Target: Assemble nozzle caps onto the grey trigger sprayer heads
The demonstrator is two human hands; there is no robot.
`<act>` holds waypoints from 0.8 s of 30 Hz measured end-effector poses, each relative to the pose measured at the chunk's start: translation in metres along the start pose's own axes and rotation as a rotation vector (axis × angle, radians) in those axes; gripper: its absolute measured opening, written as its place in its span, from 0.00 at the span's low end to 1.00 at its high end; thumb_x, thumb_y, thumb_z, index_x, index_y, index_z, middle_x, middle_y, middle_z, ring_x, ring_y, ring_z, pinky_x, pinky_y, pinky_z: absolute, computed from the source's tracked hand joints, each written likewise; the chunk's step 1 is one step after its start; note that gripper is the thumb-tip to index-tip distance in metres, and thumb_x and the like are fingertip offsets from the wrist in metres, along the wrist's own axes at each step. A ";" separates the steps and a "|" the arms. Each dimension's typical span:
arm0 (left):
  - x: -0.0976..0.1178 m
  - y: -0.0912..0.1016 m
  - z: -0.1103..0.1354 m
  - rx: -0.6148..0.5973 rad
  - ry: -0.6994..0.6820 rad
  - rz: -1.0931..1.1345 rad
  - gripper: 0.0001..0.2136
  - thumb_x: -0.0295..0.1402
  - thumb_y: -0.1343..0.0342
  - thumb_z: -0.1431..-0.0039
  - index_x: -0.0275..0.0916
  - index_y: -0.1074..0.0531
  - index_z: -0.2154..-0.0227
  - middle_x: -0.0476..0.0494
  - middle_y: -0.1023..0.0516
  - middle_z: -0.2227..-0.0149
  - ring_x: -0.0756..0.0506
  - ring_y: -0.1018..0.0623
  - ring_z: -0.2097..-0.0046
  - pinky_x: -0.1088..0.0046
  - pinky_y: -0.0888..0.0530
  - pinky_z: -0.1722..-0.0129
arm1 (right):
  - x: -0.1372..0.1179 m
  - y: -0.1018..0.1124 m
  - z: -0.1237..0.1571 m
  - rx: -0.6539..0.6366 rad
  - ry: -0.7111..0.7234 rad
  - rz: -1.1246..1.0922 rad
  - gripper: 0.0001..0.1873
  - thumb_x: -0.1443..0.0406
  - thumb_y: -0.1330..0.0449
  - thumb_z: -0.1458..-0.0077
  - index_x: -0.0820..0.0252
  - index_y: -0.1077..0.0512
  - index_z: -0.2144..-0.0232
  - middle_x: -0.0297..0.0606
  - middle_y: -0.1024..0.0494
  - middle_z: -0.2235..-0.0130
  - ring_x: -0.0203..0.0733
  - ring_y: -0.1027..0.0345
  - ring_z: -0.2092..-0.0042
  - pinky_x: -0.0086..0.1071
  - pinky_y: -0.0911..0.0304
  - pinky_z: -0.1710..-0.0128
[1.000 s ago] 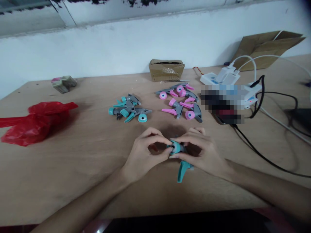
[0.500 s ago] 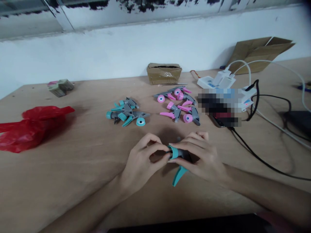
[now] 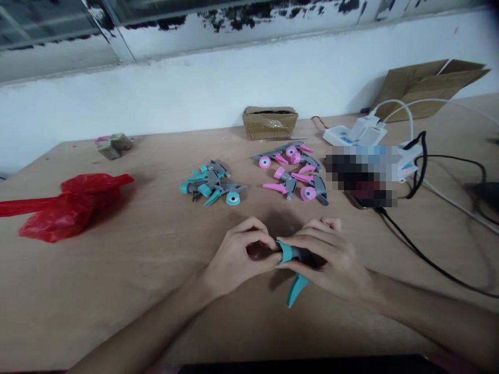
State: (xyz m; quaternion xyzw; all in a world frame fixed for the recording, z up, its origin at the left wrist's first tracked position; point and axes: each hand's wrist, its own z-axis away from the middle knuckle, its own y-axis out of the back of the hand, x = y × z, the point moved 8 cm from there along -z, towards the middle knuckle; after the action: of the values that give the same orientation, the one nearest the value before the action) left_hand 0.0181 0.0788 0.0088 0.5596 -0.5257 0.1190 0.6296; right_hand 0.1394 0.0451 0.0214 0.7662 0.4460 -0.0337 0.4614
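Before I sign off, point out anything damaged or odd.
The white window strip up top is ragged with black patches, as if paint has flaked, and the small cardboard box near the wall has a crumpled top. The loose sprayer heads show no obvious damage; the held sprayer head is partly hidden.

The spray head (image 3: 302, 255) I hold is grey, its collar (image 3: 287, 252) and trigger (image 3: 297, 290) teal. I see a pile of spray heads (image 3: 211, 179) in matching teal and grey, and a pink-and-grey group (image 3: 289, 185), some caps (image 3: 265, 162) showing white circles with dark centres. My bench (image 3: 156, 259) is light brown, the bag (image 3: 74, 208) plain red, the wall (image 3: 175, 93) white.
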 end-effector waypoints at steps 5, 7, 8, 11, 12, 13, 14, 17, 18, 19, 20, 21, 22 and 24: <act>-0.001 -0.006 0.004 0.027 0.019 0.009 0.03 0.30 0.43 0.47 0.37 0.28 0.73 0.47 0.33 0.66 0.54 0.32 0.72 0.79 0.33 0.76 | 0.002 0.001 -0.001 0.010 -0.025 0.006 0.11 0.60 0.39 0.49 0.55 0.28 0.62 0.32 0.22 0.69 0.38 0.32 0.66 0.37 0.48 0.64; 0.002 -0.004 0.005 0.021 -0.008 -0.015 0.05 0.32 0.45 0.44 0.37 0.28 0.72 0.46 0.33 0.66 0.54 0.32 0.72 0.79 0.32 0.75 | 0.004 0.001 -0.002 0.011 -0.036 0.007 0.12 0.58 0.39 0.49 0.54 0.28 0.62 0.32 0.22 0.69 0.38 0.31 0.67 0.37 0.48 0.65; 0.003 -0.002 0.004 0.021 -0.038 -0.038 0.05 0.32 0.46 0.43 0.37 0.28 0.71 0.46 0.32 0.66 0.54 0.32 0.72 0.79 0.32 0.75 | 0.005 0.001 -0.003 0.010 -0.043 0.007 0.12 0.57 0.39 0.49 0.54 0.28 0.62 0.32 0.22 0.69 0.38 0.31 0.67 0.37 0.48 0.65; 0.006 0.020 0.000 0.122 -0.158 -0.205 0.06 0.32 0.48 0.41 0.38 0.27 0.68 0.46 0.31 0.66 0.52 0.30 0.69 0.78 0.30 0.72 | 0.009 -0.001 -0.005 0.002 -0.073 0.020 0.14 0.55 0.39 0.51 0.52 0.28 0.62 0.31 0.22 0.69 0.38 0.31 0.67 0.37 0.47 0.65; 0.005 0.033 -0.001 0.206 -0.186 -0.298 0.06 0.33 0.48 0.42 0.38 0.26 0.67 0.45 0.31 0.65 0.51 0.29 0.67 0.76 0.29 0.69 | 0.010 -0.002 -0.005 -0.005 -0.082 0.025 0.14 0.54 0.39 0.51 0.52 0.28 0.62 0.31 0.22 0.68 0.38 0.31 0.67 0.38 0.47 0.64; 0.001 0.045 -0.003 0.294 -0.190 -0.404 0.06 0.33 0.47 0.42 0.39 0.26 0.66 0.45 0.31 0.64 0.49 0.28 0.63 0.74 0.28 0.65 | 0.010 -0.004 -0.004 -0.012 -0.085 0.026 0.14 0.54 0.38 0.51 0.52 0.28 0.62 0.31 0.22 0.68 0.39 0.31 0.66 0.38 0.47 0.64; -0.006 0.058 -0.004 0.391 -0.154 -0.506 0.07 0.34 0.47 0.42 0.40 0.27 0.64 0.43 0.31 0.62 0.47 0.28 0.60 0.72 0.28 0.62 | 0.009 -0.006 -0.004 -0.022 -0.082 0.021 0.15 0.54 0.38 0.52 0.52 0.28 0.62 0.31 0.23 0.68 0.39 0.31 0.66 0.38 0.47 0.64; -0.029 0.076 -0.011 0.444 -0.010 -0.736 0.13 0.37 0.46 0.43 0.40 0.29 0.56 0.40 0.34 0.56 0.43 0.30 0.54 0.66 0.28 0.57 | 0.003 -0.011 -0.001 -0.062 -0.055 -0.017 0.15 0.55 0.38 0.51 0.52 0.29 0.62 0.31 0.23 0.68 0.38 0.31 0.65 0.37 0.47 0.63; -0.036 0.075 -0.014 0.404 0.031 -0.770 0.14 0.38 0.46 0.43 0.40 0.30 0.55 0.39 0.35 0.55 0.42 0.29 0.54 0.65 0.28 0.57 | 0.002 -0.013 0.000 -0.071 -0.051 -0.029 0.15 0.55 0.38 0.52 0.52 0.29 0.62 0.30 0.23 0.68 0.38 0.31 0.65 0.37 0.47 0.63; -0.042 0.073 -0.016 0.357 0.065 -0.786 0.15 0.38 0.47 0.43 0.40 0.32 0.54 0.40 0.34 0.56 0.42 0.29 0.55 0.65 0.28 0.58 | 0.001 -0.013 0.001 -0.076 -0.050 -0.041 0.15 0.55 0.38 0.52 0.52 0.29 0.62 0.30 0.23 0.68 0.38 0.31 0.65 0.37 0.47 0.62; -0.045 0.070 -0.018 0.314 0.093 -0.788 0.15 0.38 0.48 0.42 0.40 0.32 0.53 0.40 0.33 0.56 0.43 0.28 0.57 0.65 0.27 0.60 | 0.000 -0.014 0.001 -0.081 -0.053 -0.048 0.15 0.55 0.38 0.52 0.52 0.29 0.62 0.29 0.23 0.68 0.38 0.31 0.65 0.37 0.48 0.62; -0.047 0.067 -0.019 0.284 0.115 -0.785 0.14 0.37 0.49 0.41 0.40 0.33 0.53 0.40 0.33 0.57 0.43 0.27 0.59 0.66 0.27 0.61 | 0.000 -0.014 0.001 -0.086 -0.058 -0.050 0.15 0.55 0.37 0.52 0.52 0.29 0.62 0.29 0.23 0.68 0.37 0.31 0.65 0.38 0.48 0.61; -0.048 0.065 -0.020 0.267 0.130 -0.782 0.13 0.36 0.50 0.40 0.40 0.32 0.54 0.41 0.32 0.58 0.43 0.27 0.59 0.66 0.27 0.62 | 0.000 -0.015 0.000 -0.089 -0.062 -0.048 0.15 0.55 0.37 0.52 0.52 0.29 0.62 0.29 0.23 0.68 0.37 0.31 0.65 0.38 0.48 0.61; -0.045 0.063 -0.020 0.261 0.132 -0.770 0.10 0.34 0.51 0.39 0.39 0.31 0.56 0.42 0.31 0.58 0.43 0.26 0.59 0.66 0.27 0.62 | 0.002 -0.015 -0.002 -0.094 -0.076 -0.033 0.13 0.55 0.38 0.52 0.53 0.29 0.64 0.29 0.23 0.68 0.38 0.31 0.65 0.39 0.49 0.59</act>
State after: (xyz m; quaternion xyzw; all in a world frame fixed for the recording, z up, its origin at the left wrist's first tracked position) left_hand -0.0365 0.1370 0.0131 0.7817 -0.2169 -0.0241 0.5842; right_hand 0.1292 0.0507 0.0109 0.7345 0.4417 -0.0494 0.5128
